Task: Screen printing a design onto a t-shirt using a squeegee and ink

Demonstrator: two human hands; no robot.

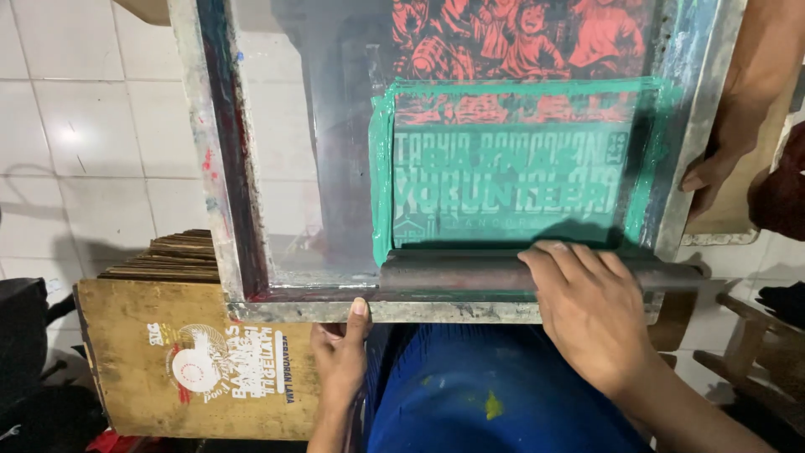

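A screen-printing frame (210, 168) with a worn metal rim lies in front of me, its mesh smeared with green ink (511, 180) over a red picture and lettering. My right hand (591, 315) presses down on a dark squeegee (453, 273) lying across the near end of the mesh. My left hand (340, 356) grips the near rim of the frame, thumb on top. Another person's hand (713, 172) rests on the frame's right rim.
A brown board with a white and red print (168, 369) lies at lower left, on a stack of similar boards (180, 252). White floor tiles (92, 126) lie to the left. A wooden piece (755, 335) stands at the right. Blue cloth (486, 394) covers my lap.
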